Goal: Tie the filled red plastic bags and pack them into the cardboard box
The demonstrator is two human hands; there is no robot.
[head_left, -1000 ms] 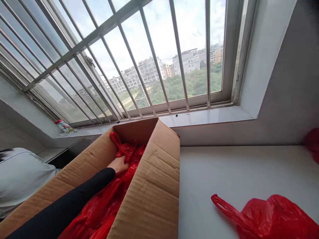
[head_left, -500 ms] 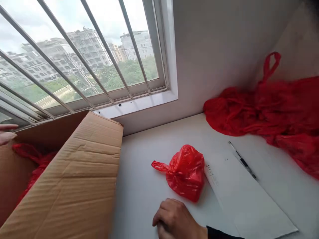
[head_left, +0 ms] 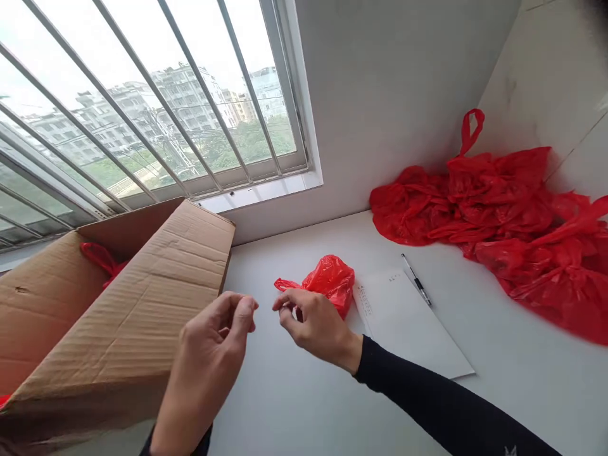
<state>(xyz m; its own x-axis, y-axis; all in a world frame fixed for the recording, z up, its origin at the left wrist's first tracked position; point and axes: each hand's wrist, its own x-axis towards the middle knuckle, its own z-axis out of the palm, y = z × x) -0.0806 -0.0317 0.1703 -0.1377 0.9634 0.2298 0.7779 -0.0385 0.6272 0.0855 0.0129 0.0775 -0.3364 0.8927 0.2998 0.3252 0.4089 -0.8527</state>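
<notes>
A knotted red plastic bag (head_left: 332,278) with rounded contents sits on the white table, its loop handle pointing left. My right hand (head_left: 316,320), in a black sleeve, is in front of the bag and covers its lower left part. Its fingers are loosely bent, with a gap between thumb and fingers, and nothing shows in them. My left hand (head_left: 213,348) is raised beside the cardboard box (head_left: 156,304), its fingers curled in and the thumb against them, with nothing visible in the grasp. The box stands open on the left, with red plastic (head_left: 102,256) inside.
A white pad of paper (head_left: 413,323) with some writing lies right of the bag, and a pen (head_left: 416,280) is at its upper edge. Several crumpled red bags (head_left: 498,202) are heaped along the wall. A barred window (head_left: 190,114) is behind the box.
My left hand has come from the box's far left edge to its right side. My right hand has moved up to the red bag. The view has shifted, showing more of the box.
</notes>
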